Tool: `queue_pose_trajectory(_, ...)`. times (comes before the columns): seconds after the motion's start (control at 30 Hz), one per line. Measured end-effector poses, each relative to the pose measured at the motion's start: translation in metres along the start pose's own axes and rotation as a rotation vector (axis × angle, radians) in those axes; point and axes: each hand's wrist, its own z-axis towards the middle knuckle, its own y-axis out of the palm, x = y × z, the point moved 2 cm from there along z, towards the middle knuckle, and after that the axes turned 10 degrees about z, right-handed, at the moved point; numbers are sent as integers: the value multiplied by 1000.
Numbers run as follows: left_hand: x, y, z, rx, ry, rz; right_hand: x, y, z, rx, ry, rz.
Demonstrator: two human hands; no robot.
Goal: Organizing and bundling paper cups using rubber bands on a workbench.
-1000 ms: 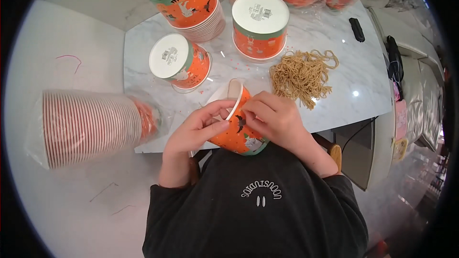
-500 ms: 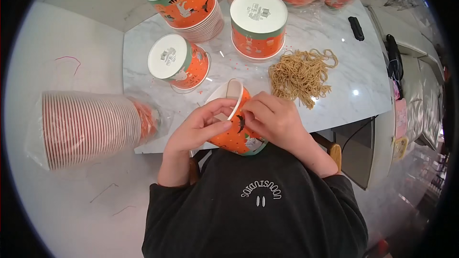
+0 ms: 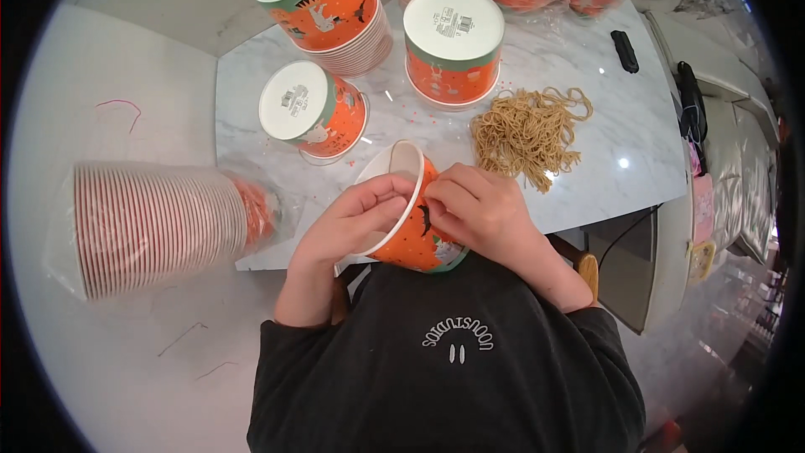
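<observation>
From the head view, my left hand (image 3: 356, 222) and right hand (image 3: 478, 210) both pinch the rim of an orange paper cup (image 3: 411, 231), tilted on its side against my chest at the marble table (image 3: 587, 159) edge. It looks light, thin-walled and easily dented, I judge, so the stiff rolled rim is the best hold. Elastic loops (image 3: 528, 130) lie just beyond.

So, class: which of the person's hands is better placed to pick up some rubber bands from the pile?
Probably the right hand: the rubber bands lie just beyond it, while the left hand grips the cup rim.
</observation>
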Motion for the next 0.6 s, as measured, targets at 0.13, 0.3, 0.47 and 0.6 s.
queue_pose_trajectory(0.13,-13,-7,5,9,50,71,2,-2,-2,-77,26,52)
queue_pose_trajectory(0.3,-11,-1,10,45,106,166,7,-12,0,-126,34,102)
queue_pose_trajectory(0.47,-15,7,16,133,123,226,12,-19,2,-133,44,35)
queue_pose_trajectory(0.6,-15,18,18,248,171,195,23,-22,-6,-65,204,-73)
